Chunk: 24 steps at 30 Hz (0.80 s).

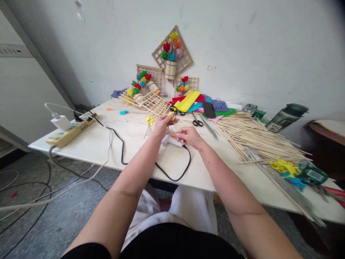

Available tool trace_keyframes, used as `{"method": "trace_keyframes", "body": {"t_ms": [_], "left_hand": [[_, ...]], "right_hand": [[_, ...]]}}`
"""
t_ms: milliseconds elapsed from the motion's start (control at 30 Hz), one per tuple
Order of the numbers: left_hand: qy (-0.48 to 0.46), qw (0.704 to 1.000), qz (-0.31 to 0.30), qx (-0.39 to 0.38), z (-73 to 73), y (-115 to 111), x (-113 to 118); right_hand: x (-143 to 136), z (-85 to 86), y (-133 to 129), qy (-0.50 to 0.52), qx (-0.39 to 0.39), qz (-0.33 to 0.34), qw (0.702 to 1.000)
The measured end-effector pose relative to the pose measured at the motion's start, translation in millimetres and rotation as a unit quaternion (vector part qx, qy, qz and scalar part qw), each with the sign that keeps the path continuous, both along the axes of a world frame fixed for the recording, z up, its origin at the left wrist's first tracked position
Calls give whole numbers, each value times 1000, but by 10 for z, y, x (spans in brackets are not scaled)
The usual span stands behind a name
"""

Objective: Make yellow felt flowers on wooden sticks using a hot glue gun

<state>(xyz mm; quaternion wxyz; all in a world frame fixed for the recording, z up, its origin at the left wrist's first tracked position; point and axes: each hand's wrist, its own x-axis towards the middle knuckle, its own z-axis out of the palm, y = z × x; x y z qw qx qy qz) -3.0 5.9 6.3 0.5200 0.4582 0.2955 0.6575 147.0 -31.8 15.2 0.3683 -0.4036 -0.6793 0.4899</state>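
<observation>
My left hand (162, 125) is closed in a pinch on a small yellow petal (171, 114). A thin wire seems to run down from the petal toward my right hand (190, 136), whose fingers are also pinched together; what sits between them is too small to make out. Below both hands a white glue gun (172, 140) lies on the table, its black cord looping toward me. To the left of my left hand are more yellow petals (150, 120) with thin wires. A blue petal piece (123, 112) and an orange one (109, 109) lie farther left.
A power strip (64, 136) with plugs and cords occupies the left side. Black scissors (197, 122), coloured felt sheets (188, 100) and a phone (209, 109) lie behind my hands. Wooden sticks (250, 135) cover the right. Lattice flower panels (185, 61) stand along the wall.
</observation>
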Motion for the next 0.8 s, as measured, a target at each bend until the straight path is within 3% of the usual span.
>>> {"method": "trace_keyframes", "body": {"t_ms": [800], "left_hand": [[-50, 997, 52, -7, -54, 91, -54]], "right_hand": [[3, -17, 7, 0, -8, 3, 1000]]}}
